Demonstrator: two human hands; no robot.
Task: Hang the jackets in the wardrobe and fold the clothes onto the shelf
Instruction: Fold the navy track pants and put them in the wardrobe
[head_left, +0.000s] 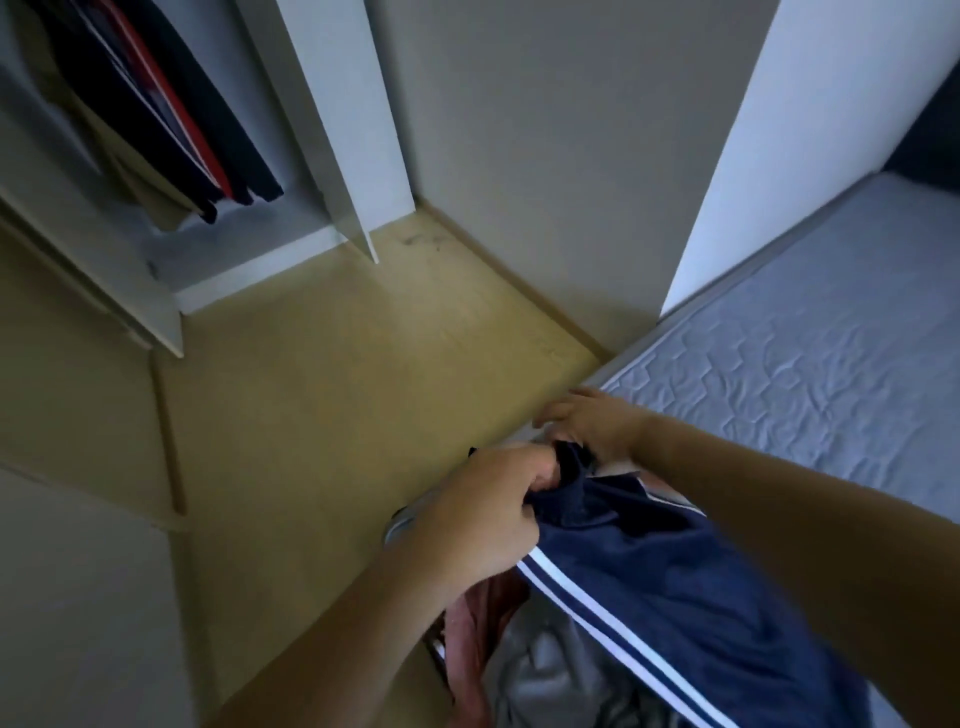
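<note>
Head view: the left hand (483, 512) has its fingers curled tight round the top edge of a navy jacket (675, 587) with white stripes, near and right of centre. The right hand (592, 421) is just beyond it at the same bunched edge, fingers blurred, so its hold cannot be told. The jacket drapes over a grey garment (550, 675) and a pink one (478, 623) beside the bed (810, 353). Dark clothes (171, 104) hang in the open wardrobe (249, 270), far left.

Bed (810, 353) w/ clothes pile (550, 670) at corner, by floor (322, 395).
</note>
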